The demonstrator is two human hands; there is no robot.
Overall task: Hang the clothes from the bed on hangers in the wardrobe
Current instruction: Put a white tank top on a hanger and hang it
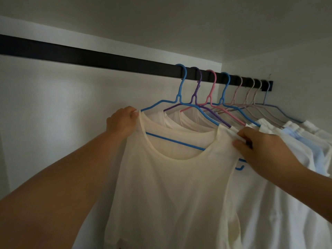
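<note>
**Cream top being squared on its hanger at the wardrobe rail**

Both hands are working the shoulders of a sleeveless cream top (172,186). The left hand (124,121) is pinching the strap at the garment's left shoulder, fingers curled round the fabric just where it is meeting the end of the blue hanger (179,101). The right hand (260,150) is gripping the opposite shoulder, thumb and fingers closing on a fold of cloth over the hanger's far arm, whose blue hooked tip is showing just below the wrist. The hanger's hook is already sitting over the black rail (89,56), first in a row of hangers (224,90) in purple, pink, blue and pale tones, each carrying a light garment (291,159) packed toward the rail's right end. White wardrobe walls (45,97) are closing in the space behind and to the right.

The step in hand appears to be the finishing one for this garment: the top is hanging, and the shoulders are being evened so it does not slide off. The next move probably calls for seating both straps squarely on the hanger arms, letting go gently so the thin fabric stays put, then turning back for another piece. The bed is not showing in this view, so how much remains cannot be told.
</note>
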